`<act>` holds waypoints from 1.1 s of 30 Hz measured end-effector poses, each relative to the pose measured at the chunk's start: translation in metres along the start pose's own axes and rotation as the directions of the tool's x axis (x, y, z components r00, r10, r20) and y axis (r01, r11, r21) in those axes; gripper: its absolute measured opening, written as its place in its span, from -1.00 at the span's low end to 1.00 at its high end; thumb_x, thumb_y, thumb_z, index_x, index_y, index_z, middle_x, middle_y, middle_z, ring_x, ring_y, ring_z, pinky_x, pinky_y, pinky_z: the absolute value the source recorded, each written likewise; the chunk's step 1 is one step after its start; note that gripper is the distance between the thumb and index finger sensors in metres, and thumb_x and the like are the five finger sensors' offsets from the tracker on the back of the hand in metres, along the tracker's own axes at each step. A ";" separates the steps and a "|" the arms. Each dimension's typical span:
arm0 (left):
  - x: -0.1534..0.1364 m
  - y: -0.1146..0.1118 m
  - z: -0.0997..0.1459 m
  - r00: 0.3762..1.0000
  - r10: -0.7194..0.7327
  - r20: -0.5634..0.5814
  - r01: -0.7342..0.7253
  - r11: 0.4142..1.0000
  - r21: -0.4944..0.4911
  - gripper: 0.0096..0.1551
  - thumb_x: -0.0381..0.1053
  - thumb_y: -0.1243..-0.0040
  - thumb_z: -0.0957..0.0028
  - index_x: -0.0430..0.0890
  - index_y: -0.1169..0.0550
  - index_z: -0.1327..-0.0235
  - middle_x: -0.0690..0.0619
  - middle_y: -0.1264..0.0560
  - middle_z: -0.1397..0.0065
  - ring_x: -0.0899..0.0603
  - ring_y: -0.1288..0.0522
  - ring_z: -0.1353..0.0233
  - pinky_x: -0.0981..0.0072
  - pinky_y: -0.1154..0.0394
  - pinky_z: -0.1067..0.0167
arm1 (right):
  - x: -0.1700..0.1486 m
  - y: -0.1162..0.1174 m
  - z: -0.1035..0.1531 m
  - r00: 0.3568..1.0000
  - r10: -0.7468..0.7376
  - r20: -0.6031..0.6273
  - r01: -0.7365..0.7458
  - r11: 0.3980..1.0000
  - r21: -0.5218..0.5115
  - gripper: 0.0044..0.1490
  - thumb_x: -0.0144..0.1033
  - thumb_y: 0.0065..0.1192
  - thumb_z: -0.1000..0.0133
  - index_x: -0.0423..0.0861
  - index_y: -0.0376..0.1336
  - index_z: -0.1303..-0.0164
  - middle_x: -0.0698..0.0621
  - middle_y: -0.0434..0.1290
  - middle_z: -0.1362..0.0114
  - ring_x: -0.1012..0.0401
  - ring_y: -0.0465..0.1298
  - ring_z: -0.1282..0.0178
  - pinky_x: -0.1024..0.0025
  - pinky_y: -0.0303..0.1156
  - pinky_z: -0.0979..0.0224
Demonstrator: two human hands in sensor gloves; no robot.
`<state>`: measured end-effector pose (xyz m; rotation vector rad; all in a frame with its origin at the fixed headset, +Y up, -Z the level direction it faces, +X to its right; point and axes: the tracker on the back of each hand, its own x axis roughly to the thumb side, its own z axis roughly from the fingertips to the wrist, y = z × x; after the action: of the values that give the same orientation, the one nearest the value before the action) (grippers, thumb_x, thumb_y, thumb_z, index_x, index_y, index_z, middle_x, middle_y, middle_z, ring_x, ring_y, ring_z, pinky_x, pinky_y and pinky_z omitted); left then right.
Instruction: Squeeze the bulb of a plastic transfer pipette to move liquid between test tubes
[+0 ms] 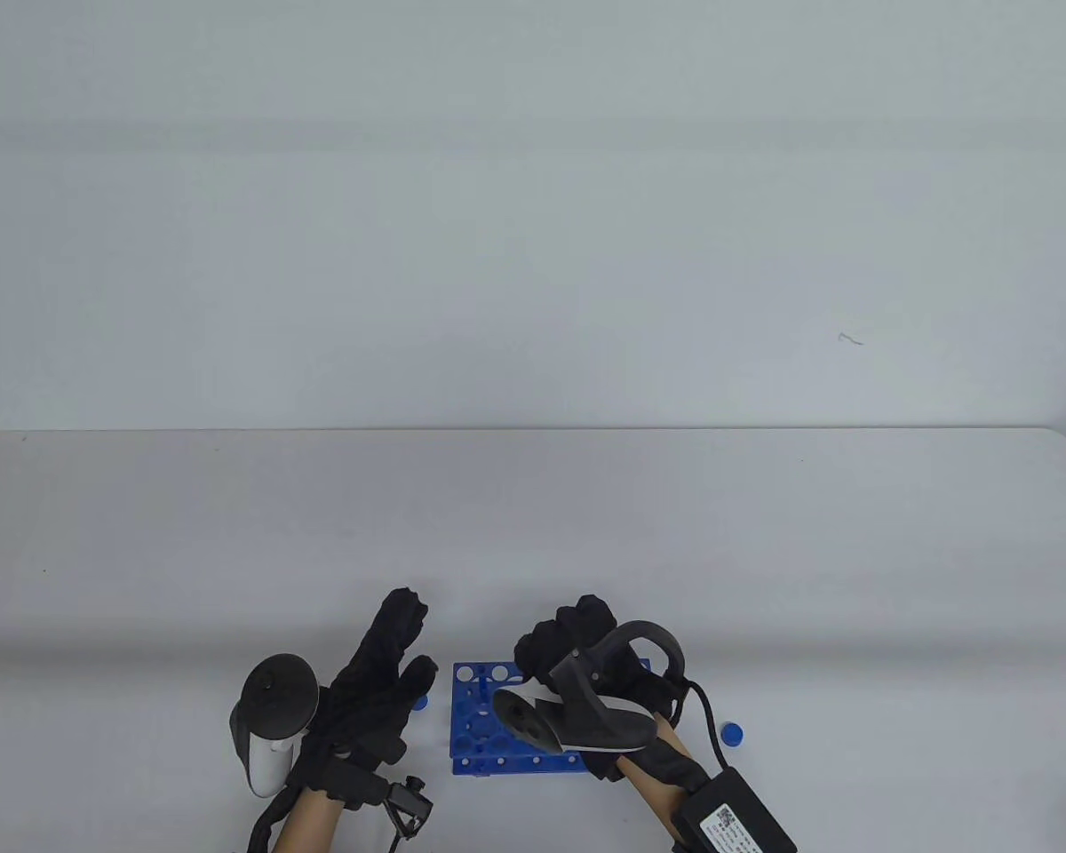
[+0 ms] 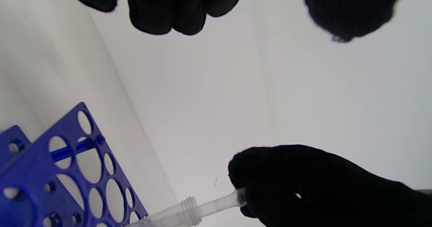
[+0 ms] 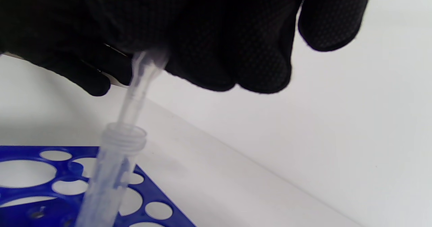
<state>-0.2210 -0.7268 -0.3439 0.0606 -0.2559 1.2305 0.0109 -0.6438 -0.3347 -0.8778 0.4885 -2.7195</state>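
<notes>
A blue test tube rack (image 1: 478, 721) lies near the table's front edge. My right hand (image 1: 576, 641) is over its far right part and grips a clear plastic pipette (image 3: 141, 74) by its upper end; the bulb is hidden in the glove. The pipette's stem goes down into the mouth of a clear test tube (image 3: 116, 163) standing in the rack (image 3: 153, 195). My left hand (image 1: 413, 647) is open and empty just left of the rack, fingers stretched out. The left wrist view shows the tube (image 2: 184, 210), the pipette stem (image 2: 221, 201) and the rack (image 2: 37, 173).
A blue cap (image 1: 731, 733) lies on the table right of the rack. Another blue cap (image 1: 420, 702) lies between my left hand and the rack. The white table (image 1: 764, 551) stretches far behind; a pale wall stands beyond it.
</notes>
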 end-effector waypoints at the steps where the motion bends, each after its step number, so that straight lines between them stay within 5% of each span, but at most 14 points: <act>1: 0.000 0.000 0.000 1.000 0.001 0.001 -0.001 1.000 0.000 0.24 0.54 0.04 0.11 -0.02 0.05 -0.77 -0.09 -0.05 -0.82 -0.29 -0.09 -0.74 -0.36 -0.03 -0.64 | -0.001 0.000 0.000 1.000 -0.005 -0.005 0.005 1.000 0.004 -0.53 -0.13 0.31 0.17 0.06 0.49 0.07 0.15 0.68 0.11 0.19 0.65 0.07 -0.06 0.41 -0.38; 33: 0.000 0.000 0.000 1.000 -0.002 0.002 0.002 1.000 0.000 0.24 0.54 0.04 0.11 -0.02 0.04 -0.77 -0.10 -0.05 -0.82 -0.29 -0.09 -0.74 -0.36 -0.03 -0.64 | -0.021 -0.006 0.005 0.986 -0.136 -0.093 0.140 0.989 0.036 -0.42 -0.09 0.33 0.14 0.02 0.45 -0.09 0.12 0.68 0.01 0.18 0.65 0.02 -0.08 0.41 -0.38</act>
<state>-0.2208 -0.7270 -0.3435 0.0621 -0.2579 1.2288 0.0294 -0.6325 -0.3395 -0.8096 0.3989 -2.8946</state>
